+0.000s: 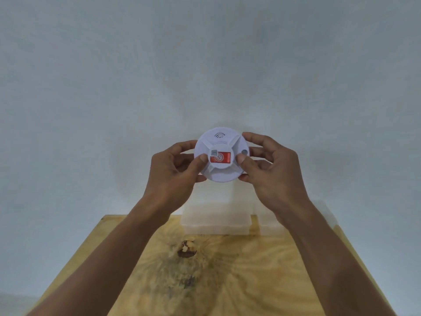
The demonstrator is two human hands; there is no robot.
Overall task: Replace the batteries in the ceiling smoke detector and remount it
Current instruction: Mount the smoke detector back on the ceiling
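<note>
Risk number one, I'm guessing, is the smoke detector [221, 154] slipping and dropping onto the wooden table [227, 270], since the left hand [176, 166] and right hand [268, 163] are only pinching its rim with fingertips, out in mid-air. It's looking round and white, with a red sticker [220, 157] on the raised middle. Clear plastic boxes [216, 221] are sitting on the table below.

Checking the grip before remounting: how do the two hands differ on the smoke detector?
The left hand holds the smoke detector's left rim, thumb beside the red label; the right hand holds the right rim, thumb on the label's other side, below a small round button. Both pinch the rim, thumbs on the front face.
</note>
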